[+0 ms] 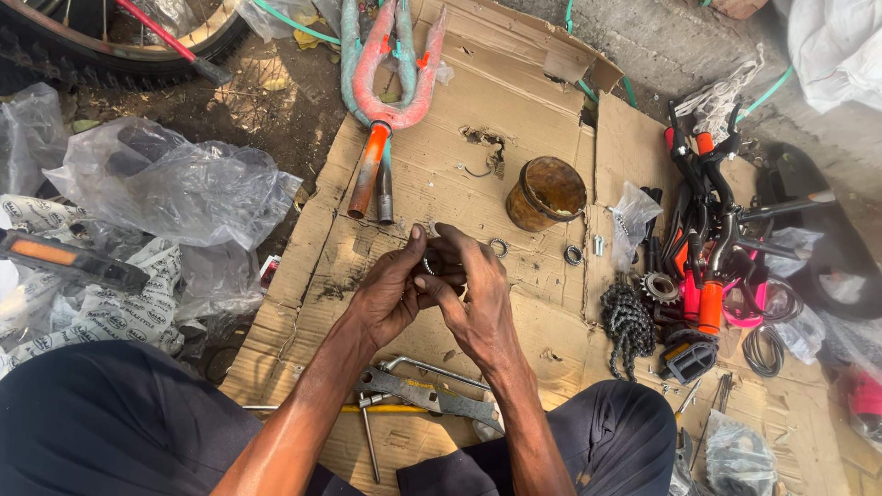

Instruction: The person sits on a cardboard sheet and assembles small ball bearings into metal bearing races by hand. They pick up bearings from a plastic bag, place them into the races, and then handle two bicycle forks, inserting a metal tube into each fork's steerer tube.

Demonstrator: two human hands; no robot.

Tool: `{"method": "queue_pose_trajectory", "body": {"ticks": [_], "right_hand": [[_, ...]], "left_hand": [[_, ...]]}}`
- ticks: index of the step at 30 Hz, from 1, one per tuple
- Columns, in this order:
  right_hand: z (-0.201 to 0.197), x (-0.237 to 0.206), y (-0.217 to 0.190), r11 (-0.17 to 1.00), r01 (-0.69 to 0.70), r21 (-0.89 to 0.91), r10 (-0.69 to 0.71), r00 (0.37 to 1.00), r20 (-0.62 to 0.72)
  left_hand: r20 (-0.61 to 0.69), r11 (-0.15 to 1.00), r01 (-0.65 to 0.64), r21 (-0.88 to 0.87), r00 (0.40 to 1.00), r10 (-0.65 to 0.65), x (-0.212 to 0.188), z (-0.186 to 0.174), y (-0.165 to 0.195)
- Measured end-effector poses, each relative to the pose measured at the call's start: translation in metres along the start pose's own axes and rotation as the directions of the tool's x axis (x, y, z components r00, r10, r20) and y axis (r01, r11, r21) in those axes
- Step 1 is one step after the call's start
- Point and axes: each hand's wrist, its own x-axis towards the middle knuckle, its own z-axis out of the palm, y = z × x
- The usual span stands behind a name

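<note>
Flattened cardboard (514, 110) spread over bare dirt, crowded with bicycle parts. Worked seated, knees either side of a long wrench (427, 393) lying close to the lap.

Held 1 small bearing ring (428, 265) between both hands, just above the middle of the sheet. Left hand (386, 294) curled, thumb raised, fingertips pinched against the ring's near side. Right hand (473, 298) folded over from the other side, fingers bent close and closed on the same ring – no open gap visible between either set of fingers. Could not make out the ring's far face, hidden by the knuckles.

Judged best kept low over the cardboard and turned with fingertips only, so that anything shaken loose would land on the sheet and not in the dirt; a light pinch, not a squeeze, looked right for so thin a part.

Lay just beyond the hands: 2 more rings (499, 246) on the cardboard, and a rusty tin (546, 192) upright behind them. Pointed toward the hands from the far edge: a pink and teal fork (393, 101). Heaped to the right – a chain (628, 323), a sprocket (659, 287) and handlebars (709, 230) with orange grips. Piled to the left, off the sheet's edge, crumpled plastic bags (175, 188). Left bare only a narrow patch around the hands, widest toward the left edge.
</note>
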Motion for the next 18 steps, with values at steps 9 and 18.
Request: {"method": "queue_pose_trajectory", "body": {"ticks": [9, 18], "right_hand": [[0.015, -0.004, 0.007, 0.837, 0.296, -0.461, -0.381, 0.919, -0.102], [0.024, -0.016, -0.007, 0.867, 0.215, -0.449, -0.296, 0.948, -0.117]], "left_hand": [[0.052, 0.992, -0.095, -0.089, 0.994, 0.1, 0.001, -0.002, 0.001], [0.014, 0.978, -0.132, -0.159, 0.991, 0.136, -0.003, -0.001, 0.004]]}}
